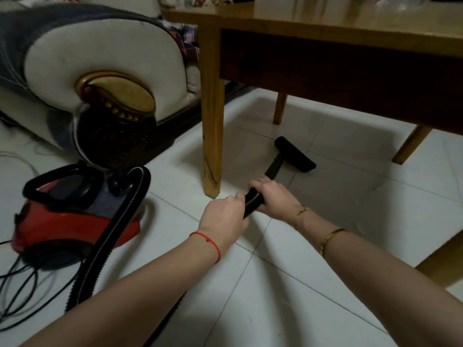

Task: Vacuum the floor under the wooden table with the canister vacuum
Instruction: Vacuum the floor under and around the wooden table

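Observation:
A red canister vacuum (pixel 65 221) sits on the white tiled floor at the left. Its black ribbed hose (pixel 117 219) loops up from the canister and runs under my left forearm. Both hands hold the hose end: my left hand (pixel 223 216) grips it from the near side, my right hand (pixel 273 194) grips it just ahead. A short black wand leads to the black floor nozzle (pixel 295 154), which lies flat on the tiles under the wooden table (pixel 325 26).
The table's near leg (pixel 213 116) stands just left of my hands; further legs (pixel 411 146) lie behind and right of the nozzle. A cream sofa arm (pixel 100 71) with dark carved wood rises behind the canister. Black cables (pixel 20 284) trail on the floor at the left.

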Demonstrator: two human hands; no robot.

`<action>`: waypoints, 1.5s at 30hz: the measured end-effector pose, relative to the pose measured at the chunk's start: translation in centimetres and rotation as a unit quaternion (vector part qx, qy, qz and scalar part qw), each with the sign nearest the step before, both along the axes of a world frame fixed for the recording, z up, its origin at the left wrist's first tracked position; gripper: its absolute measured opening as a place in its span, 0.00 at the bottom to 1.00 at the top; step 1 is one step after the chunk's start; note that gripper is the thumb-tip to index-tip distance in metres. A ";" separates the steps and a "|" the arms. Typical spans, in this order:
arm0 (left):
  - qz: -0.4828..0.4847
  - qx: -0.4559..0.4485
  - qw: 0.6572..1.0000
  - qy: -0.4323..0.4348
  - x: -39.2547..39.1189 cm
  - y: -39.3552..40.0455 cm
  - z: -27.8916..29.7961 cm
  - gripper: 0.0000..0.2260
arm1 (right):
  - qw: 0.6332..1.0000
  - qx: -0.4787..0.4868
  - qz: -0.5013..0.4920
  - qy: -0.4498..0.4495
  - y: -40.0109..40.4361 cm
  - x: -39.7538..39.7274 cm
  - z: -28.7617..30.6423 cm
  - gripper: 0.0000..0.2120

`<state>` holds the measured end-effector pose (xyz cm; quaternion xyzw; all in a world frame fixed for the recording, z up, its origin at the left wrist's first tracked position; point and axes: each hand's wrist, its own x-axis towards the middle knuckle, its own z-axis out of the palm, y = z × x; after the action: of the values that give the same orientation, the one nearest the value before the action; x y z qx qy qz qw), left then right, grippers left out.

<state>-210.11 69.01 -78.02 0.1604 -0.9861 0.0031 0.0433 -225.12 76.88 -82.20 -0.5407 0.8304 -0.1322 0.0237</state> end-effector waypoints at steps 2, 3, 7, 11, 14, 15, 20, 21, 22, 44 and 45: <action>0.006 0.007 1.000 -0.003 1.7 -0.3 0.8 0.11 | 1.000 -0.002 0.021 0.002 -0.5 1.4 0.4 0.09; 0.007 0.010 1.000 -0.005 2.6 -0.4 1.2 0.12 | 0.999 -0.005 0.032 0.002 -0.6 2.1 0.6 0.10; 0.004 0.018 1.000 -0.010 5.0 -0.6 2.7 0.13 | 0.999 -0.011 0.054 0.002 -0.6 4.1 1.6 0.11; 0.002 0.016 1.000 -0.009 5.4 -0.5 3.5 0.12 | 0.998 -0.016 0.058 -0.009 -0.4 4.3 2.0 0.11; 0.004 0.020 1.000 -0.005 4.2 -0.4 3.5 0.12 | 0.998 -0.017 0.063 -0.014 -0.4 3.0 2.0 0.10; 0.007 0.025 1.000 -0.003 3.6 -0.3 3.4 0.12 | 0.998 -0.016 0.065 -0.016 -0.5 2.2 1.9 0.10; 0.035 0.053 0.998 0.023 -0.9 -1.1 2.1 0.12 | 0.996 0.000 0.088 -0.010 -2.2 -2.5 1.7 0.09; 0.041 0.056 0.997 0.028 -1.9 -1.5 1.8 0.12 | 0.996 0.003 0.091 -0.008 -2.9 -3.5 1.5 0.09; 0.047 0.056 0.997 0.031 -2.9 -2.0 1.4 0.13 | 0.996 0.008 0.093 -0.008 -3.6 -4.5 1.4 0.09; 0.075 0.048 0.996 0.025 -4.1 -3.8 -1.0 0.12 | 0.989 0.018 0.147 -0.020 -6.6 -6.3 -1.0 0.06; 0.072 0.047 0.996 0.020 -3.4 -3.6 -0.8 0.12 | 0.989 0.014 0.149 -0.024 -6.3 -5.6 -0.9 0.07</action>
<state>-213.50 65.42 -78.87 0.2324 -0.9701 -0.0430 0.0551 -230.71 70.59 -83.07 -0.6544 0.7418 -0.1287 0.0701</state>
